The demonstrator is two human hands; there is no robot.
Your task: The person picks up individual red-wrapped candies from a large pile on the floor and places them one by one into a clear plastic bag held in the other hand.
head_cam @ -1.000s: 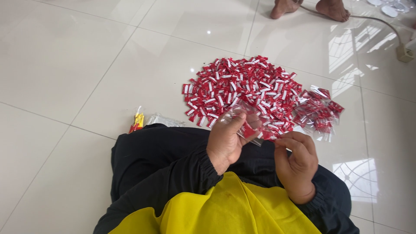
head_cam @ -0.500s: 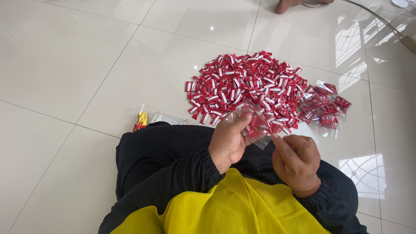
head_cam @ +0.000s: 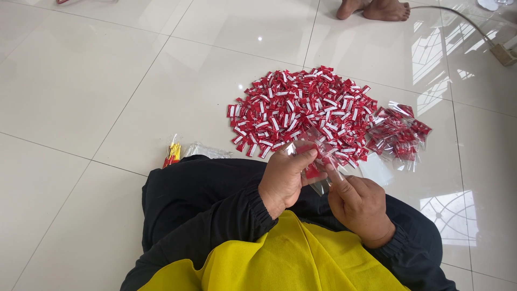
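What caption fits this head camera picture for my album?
Both hands, left hand and right hand, hold a clear bag beside a pile of red candies.

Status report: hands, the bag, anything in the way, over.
Left hand and right hand both pinching small clear bag, red pieces inside. Red wrapper pile just ahead. Nothing between.

We look down on a floor [head_cam: 97,91] of large glossy white tiles with thin dark grout lines. Daylight falls from the upper right, and a patterned window grille is mirrored in the tiles [head_cam: 455,207]. A pale cable [head_cam: 458,19] curves to a socket block [head_cam: 505,54] at the right edge. Another person's bare feet [head_cam: 374,8] stand at the top.
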